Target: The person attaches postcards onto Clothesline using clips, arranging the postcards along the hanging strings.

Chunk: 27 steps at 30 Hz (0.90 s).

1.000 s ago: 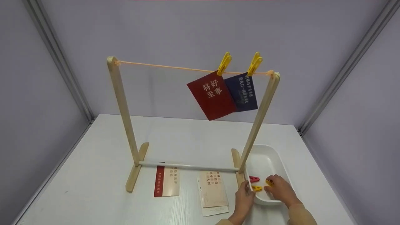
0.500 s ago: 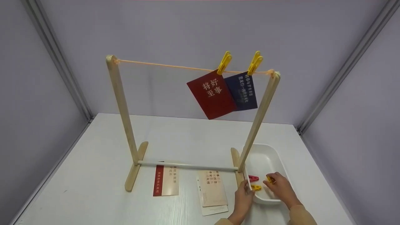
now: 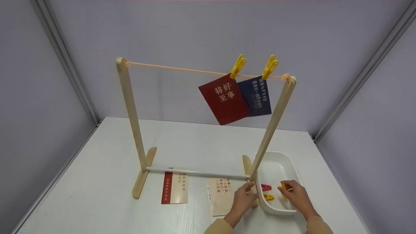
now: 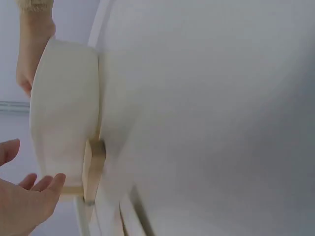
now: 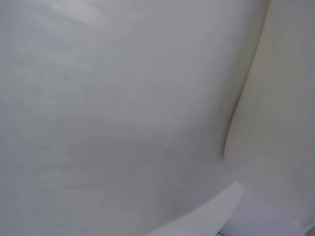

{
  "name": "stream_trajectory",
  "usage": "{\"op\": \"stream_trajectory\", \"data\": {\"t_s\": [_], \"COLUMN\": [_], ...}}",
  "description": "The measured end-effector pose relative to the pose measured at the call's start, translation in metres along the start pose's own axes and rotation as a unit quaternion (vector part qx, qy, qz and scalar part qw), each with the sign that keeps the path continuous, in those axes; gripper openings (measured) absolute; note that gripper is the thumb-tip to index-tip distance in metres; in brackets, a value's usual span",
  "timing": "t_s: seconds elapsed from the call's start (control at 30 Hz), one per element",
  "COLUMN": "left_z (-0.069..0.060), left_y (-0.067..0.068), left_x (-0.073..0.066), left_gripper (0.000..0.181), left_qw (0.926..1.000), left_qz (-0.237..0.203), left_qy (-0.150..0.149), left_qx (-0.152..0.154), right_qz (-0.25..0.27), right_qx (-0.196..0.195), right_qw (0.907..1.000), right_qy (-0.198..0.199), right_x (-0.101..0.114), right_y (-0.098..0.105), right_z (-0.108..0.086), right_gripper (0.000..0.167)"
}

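Observation:
In the head view, my right hand [image 3: 297, 195] pinches a yellow clothespin [image 3: 283, 186] over the inside of a white tray [image 3: 278, 212]. A red clothespin [image 3: 266, 187] and another yellow clothespin [image 3: 268, 197] lie in the tray's left part. My left hand [image 3: 242, 201] is near the right foot of a wooden rack, holding nothing; the left wrist view has this hand [image 4: 27, 206] with fingers apart from the tray wall [image 4: 69, 98]. Two yellow clothespins [image 3: 238, 66] hold a red card [image 3: 224, 99] and a dark blue card [image 3: 256, 97] on the rack's string.
The wooden rack [image 3: 131, 113] carries an orange string [image 3: 182, 69] and a white lower bar [image 3: 198, 173]. A red-and-cream card [image 3: 175, 191] and overlapping cream cards [image 3: 221, 201] lie on the white table [image 3: 97, 169]. Mostly white surfaces fill the right wrist view.
My left hand has let go of the tray's rim and moved left, towards the cream cards. The right hand has turned the yellow clothespin more upright.

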State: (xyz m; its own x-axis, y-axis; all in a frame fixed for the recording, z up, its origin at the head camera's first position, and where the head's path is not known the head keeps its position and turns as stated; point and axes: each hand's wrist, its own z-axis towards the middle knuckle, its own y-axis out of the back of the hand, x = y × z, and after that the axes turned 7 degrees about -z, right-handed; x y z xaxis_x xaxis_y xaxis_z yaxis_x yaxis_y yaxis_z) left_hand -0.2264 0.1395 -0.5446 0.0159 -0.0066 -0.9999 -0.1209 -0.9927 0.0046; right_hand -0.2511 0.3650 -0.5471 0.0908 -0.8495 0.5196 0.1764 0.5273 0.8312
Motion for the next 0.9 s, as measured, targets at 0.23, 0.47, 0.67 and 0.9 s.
{"op": "stream_trajectory", "data": {"t_s": [0.23,0.47,0.67,0.9], "left_z": [0.007,0.007,0.013,0.021], "left_y": [0.091,0.135,0.138,0.136], "left_x": [0.0,0.013,0.024,0.017], "left_gripper": [0.042,0.102,0.106,0.069], "left_qw": [0.9245,0.8375,0.8183,0.9092], "left_qz": [0.365,0.522,0.549,0.407], "left_qy": [-0.089,-0.053,-0.102,-0.085], "left_qx": [0.063,0.153,0.137,0.018], "right_qz": [0.004,0.004,0.005,-0.005], "right_qx": [0.007,0.003,0.007,0.006], "right_qw": [1.0,1.0,0.9999,0.9999], "right_qy": [0.004,0.001,0.007,0.01], "right_x": [-0.001,0.0,0.002,-0.001], "right_y": [-0.001,-0.002,-0.003,-0.003], "right_z": [0.0,-0.001,-0.001,-0.001], "right_gripper": [0.03,0.029,0.032,0.03]}}
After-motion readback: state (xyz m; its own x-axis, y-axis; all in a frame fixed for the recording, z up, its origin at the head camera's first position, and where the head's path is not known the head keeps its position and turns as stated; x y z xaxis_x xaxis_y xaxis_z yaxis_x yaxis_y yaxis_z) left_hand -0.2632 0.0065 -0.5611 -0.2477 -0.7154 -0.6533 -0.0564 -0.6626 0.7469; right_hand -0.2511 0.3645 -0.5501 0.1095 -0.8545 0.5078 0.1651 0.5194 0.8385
